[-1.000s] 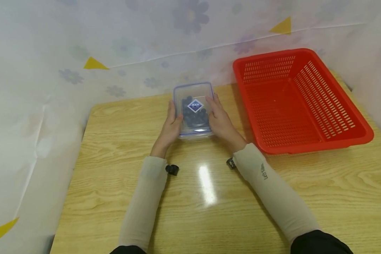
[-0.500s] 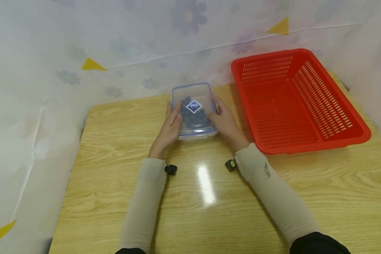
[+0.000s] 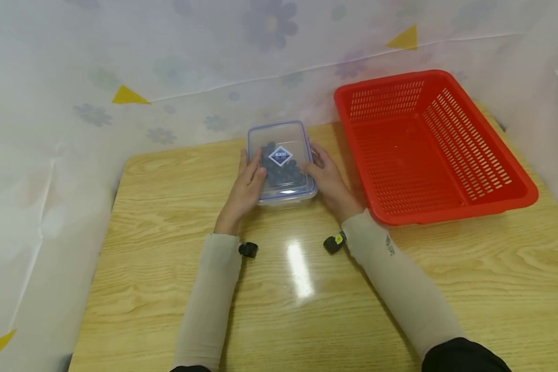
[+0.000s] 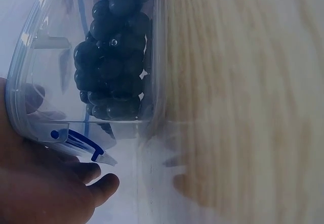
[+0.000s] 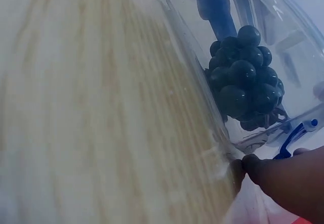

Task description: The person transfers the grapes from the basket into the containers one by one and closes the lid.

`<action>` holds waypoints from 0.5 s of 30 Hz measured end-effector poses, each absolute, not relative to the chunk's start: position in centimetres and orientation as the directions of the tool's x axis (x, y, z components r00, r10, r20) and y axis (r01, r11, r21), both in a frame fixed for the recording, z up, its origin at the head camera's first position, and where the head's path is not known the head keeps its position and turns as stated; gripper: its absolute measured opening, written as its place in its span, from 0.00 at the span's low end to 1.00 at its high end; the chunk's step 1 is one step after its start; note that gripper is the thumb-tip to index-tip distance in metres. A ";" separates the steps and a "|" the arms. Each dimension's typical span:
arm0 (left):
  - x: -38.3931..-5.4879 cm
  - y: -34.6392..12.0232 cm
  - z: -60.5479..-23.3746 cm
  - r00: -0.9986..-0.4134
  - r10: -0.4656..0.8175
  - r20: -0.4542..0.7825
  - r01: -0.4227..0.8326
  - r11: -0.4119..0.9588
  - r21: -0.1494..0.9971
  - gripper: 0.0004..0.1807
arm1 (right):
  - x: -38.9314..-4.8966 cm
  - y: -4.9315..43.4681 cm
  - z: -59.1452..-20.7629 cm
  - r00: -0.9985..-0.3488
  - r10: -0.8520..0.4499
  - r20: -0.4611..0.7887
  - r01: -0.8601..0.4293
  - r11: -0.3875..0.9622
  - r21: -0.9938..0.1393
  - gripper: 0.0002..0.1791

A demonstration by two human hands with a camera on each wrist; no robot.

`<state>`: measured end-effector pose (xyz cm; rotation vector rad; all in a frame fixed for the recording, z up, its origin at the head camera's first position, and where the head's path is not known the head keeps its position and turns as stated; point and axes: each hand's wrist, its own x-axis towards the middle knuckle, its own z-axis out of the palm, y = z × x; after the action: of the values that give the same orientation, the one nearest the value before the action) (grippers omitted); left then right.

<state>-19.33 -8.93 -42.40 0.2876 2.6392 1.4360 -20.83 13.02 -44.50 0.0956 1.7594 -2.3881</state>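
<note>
A clear lidded food container (image 3: 278,135) with a blue seal and a diamond label stands on the table between the hands. Inside are dark round fruits that look like grapes (image 4: 111,57). My left hand (image 3: 243,192) holds the container's left side, its thumb at the lid's edge. In the left wrist view, a blue-edged latch flap (image 4: 83,143) sticks out from the side above the fingertips. On the opposite side my right hand (image 3: 331,185) grips the container, thumb on the lid's edge and fingers along the side. Another latch flap (image 5: 294,137) juts out there.
A red plastic basket (image 3: 446,213) with slotted walls stands close to the right of the container. The wooden table (image 3: 158,289) meets a wall covered with flowered sheeting (image 3: 186,46) behind. Small black cameras (image 3: 248,249) sit at both wrists.
The right hand's fingers have shifted from the lid's upper right edge down along the container's right side. The left hand's fingers have moved slightly on the left side. The container stays in place.
</note>
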 end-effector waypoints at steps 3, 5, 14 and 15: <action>-19.3 -8.9 -42.4 -0.974 0.225 -0.021 0.104 0.528 0.843 0.30 | -20.9 13.0 -44.6 -0.984 -0.111 -0.143 0.172 -0.327 -0.929 0.42; -19.3 -8.9 -42.4 -0.974 0.225 -0.022 0.103 0.525 0.845 0.30 | -20.9 13.0 -44.7 -0.985 -0.107 -0.134 0.163 -0.342 -0.925 0.43; -19.3 -8.9 -42.4 -0.973 0.228 -0.027 0.097 0.519 0.849 0.30 | -21.0 12.7 -44.6 -0.992 -0.043 -0.119 0.127 -0.358 -0.925 0.40; -19.3 -9.0 -42.4 -0.973 0.228 -0.027 0.099 0.519 0.849 0.30 | -21.0 12.7 -44.5 -0.992 -0.032 -0.120 0.123 -0.346 -0.930 0.40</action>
<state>-19.34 -8.95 -42.41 0.2835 2.6184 1.4503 -20.99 12.66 -44.49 0.1222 1.7382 -2.4993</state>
